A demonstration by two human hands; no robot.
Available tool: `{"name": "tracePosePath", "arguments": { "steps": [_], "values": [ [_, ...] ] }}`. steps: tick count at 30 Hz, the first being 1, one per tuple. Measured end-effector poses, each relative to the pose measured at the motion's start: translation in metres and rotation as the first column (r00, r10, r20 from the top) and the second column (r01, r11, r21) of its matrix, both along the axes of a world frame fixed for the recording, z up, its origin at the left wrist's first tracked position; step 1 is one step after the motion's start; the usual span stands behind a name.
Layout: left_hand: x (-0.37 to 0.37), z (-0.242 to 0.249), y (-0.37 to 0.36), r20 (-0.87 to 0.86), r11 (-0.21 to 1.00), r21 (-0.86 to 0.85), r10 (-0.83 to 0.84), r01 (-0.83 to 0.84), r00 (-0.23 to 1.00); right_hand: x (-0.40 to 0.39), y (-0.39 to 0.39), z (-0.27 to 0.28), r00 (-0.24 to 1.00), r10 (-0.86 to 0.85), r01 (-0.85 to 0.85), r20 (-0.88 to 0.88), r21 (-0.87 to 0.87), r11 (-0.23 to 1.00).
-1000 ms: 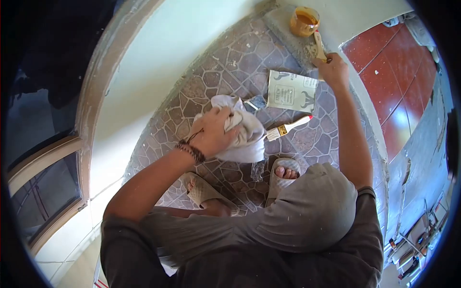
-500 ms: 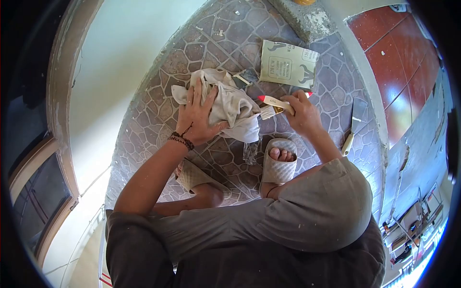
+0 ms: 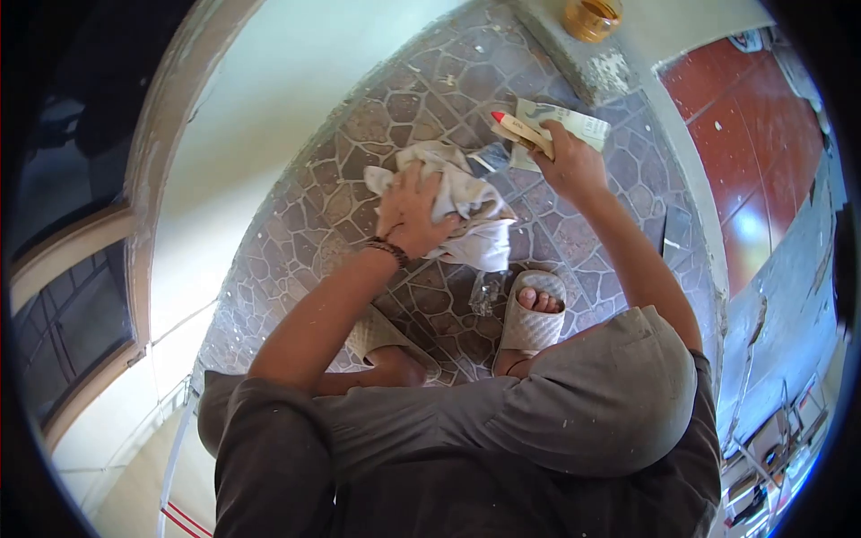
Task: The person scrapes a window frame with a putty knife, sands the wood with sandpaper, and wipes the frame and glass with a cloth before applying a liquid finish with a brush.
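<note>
My left hand [image 3: 413,211] lies on a crumpled off-white rag [image 3: 484,220], fingers spread over the cloth. My right hand [image 3: 571,166] is closed around a paintbrush [image 3: 518,128] with a pale wooden handle and a red tip, pointing up and left. What looks like a second brush handle lies against it, partly hidden. Below that hand is a sheet of sandpaper [image 3: 583,127], its printed backing upward. A flat blade [image 3: 489,158], like a scraper's, pokes out beside the rag; the rest is covered.
A putty knife [image 3: 676,235] lies at the right on the stone-patterned floor [image 3: 619,242]. An amber jar [image 3: 592,18] stands on the concrete ledge [image 3: 603,67]. Clear crumpled plastic [image 3: 487,293] lies near my sandals [image 3: 533,323]. A pale wall [image 3: 269,99] rises at the left.
My right hand has moved up and away from me with the brush, from beside the rag to over the sandpaper. My left hand stays on the rag. The view has shifted slightly.
</note>
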State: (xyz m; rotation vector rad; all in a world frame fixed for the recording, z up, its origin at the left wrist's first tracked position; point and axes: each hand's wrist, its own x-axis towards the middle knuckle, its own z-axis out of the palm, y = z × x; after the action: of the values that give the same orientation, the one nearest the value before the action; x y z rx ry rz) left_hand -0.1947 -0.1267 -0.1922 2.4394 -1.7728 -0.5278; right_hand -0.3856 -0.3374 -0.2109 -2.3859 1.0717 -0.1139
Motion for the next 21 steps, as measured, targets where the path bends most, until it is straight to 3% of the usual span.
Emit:
{"name": "tracePosePath", "arguments": {
  "steps": [4,8,12,14,18,20,21],
  "values": [
    [-0.022,-0.001,-0.013,-0.137,0.997,-0.059,0.036,-0.044,0.99,0.022,-0.011,-0.011,0.991,0.123,-0.126,-0.048,-0.073,0.989],
    [-0.053,-0.012,-0.034,-0.175,0.986,-0.157,0.032,-0.06,0.984,-0.024,-0.009,-0.026,0.999,-0.029,0.027,-0.03,-0.05,0.998],
    [-0.086,-0.01,-0.058,-0.254,0.959,-0.278,-0.028,-0.045,0.967,-0.082,0.012,-0.002,0.968,-0.218,0.221,-0.123,0.014,0.975],
    [-0.103,-0.006,-0.074,-0.267,0.936,-0.351,-0.082,-0.017,0.96,-0.11,0.018,0.0,0.928,-0.37,0.371,-0.026,0.002,0.929],
    [-0.125,-0.002,-0.091,-0.376,0.945,-0.328,-0.128,-0.003,0.918,-0.117,0.022,0.031,0.86,-0.509,0.507,0.024,0.054,0.86],
    [-0.123,-0.002,-0.087,-0.199,0.962,-0.265,-0.125,0.069,0.972,-0.111,0.02,0.043,0.837,-0.547,0.547,-0.023,0.055,0.835],
    [-0.116,0.009,-0.086,-0.223,0.974,-0.216,-0.116,0.067,0.968,-0.11,0.019,0.041,0.808,-0.585,0.589,-0.072,0.044,0.807]
  ]
}}
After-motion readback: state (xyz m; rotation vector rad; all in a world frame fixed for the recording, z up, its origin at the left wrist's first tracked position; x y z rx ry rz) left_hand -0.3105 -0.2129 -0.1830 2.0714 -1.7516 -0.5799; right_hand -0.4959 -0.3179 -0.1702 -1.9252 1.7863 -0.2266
